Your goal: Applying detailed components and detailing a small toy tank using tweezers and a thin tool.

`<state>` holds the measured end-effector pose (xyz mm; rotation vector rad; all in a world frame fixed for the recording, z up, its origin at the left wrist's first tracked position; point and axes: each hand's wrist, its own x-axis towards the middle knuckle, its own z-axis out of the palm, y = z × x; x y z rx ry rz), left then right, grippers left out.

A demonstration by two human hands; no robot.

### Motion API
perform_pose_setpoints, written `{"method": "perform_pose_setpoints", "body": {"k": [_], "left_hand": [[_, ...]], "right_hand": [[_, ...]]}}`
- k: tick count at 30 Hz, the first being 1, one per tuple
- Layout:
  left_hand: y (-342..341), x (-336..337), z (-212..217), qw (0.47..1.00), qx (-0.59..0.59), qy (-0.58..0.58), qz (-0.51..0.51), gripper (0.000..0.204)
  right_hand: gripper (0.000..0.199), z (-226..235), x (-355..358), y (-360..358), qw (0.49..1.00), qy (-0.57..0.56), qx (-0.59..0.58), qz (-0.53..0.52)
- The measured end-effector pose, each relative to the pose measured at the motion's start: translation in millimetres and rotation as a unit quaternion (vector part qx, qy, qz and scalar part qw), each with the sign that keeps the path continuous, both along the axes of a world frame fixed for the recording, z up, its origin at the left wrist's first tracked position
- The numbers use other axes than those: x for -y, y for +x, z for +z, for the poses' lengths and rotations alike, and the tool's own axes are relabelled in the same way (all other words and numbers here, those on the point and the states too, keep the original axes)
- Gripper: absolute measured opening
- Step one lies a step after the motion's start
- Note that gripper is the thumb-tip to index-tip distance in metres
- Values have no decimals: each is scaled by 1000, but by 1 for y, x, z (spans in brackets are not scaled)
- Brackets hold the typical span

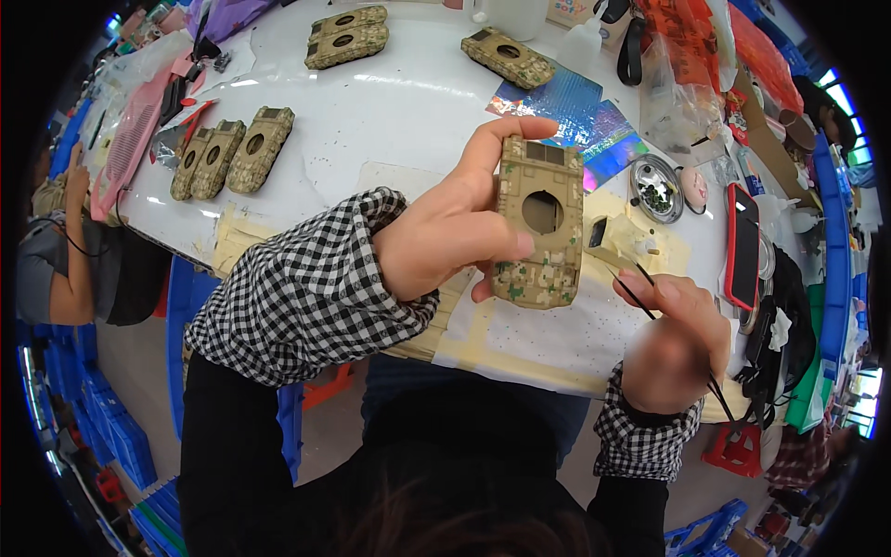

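Model-making workshop: camouflaged tank hulls (232,153) across a cluttered white worktable (399,111).

Right hand (673,339) blurred over back and knuckles; grip on black tweezers (640,288) hard to judge. Tweezer tips too thin to tell if they hold anything. Left hand (445,237) covers left edge of tank hull (538,223); underside of hull hidden. Left of hull, person (65,260) cut off by dark rim of picture. Right of hull, small parts in round metal dish (656,188) too small to identify. Above hull, white bottle (510,14) cut off by top edge.
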<state>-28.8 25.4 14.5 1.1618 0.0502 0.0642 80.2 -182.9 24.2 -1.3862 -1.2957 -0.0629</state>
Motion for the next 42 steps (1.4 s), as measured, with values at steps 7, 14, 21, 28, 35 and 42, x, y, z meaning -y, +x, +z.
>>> {"method": "perform_pose_setpoints", "body": {"k": [7, 14, 21, 28, 35, 42], "left_hand": [[-1, 5, 8, 998, 17, 65, -6, 90], [-2, 7, 8, 999, 10, 45, -7, 89], [4, 6, 11, 988, -47, -113, -98, 63], [20, 11, 12, 988, -80, -132, -18, 59], [27, 16, 9, 961, -153, -222, 54, 41], [23, 7, 3, 961, -147, -225, 66, 43]], "right_hand": [[39, -1, 2, -1, 1000, 9, -15, -8], [36, -1, -1, -1, 999, 30, 8, -22], [18, 8, 14, 12, 985, -10, 69, -157], [15, 19, 16, 24, 945, -150, 111, -269], [19, 11, 17, 33, 985, -81, 62, -137], [60, -2, 25, 36, 955, 32, -292, 43]]}}
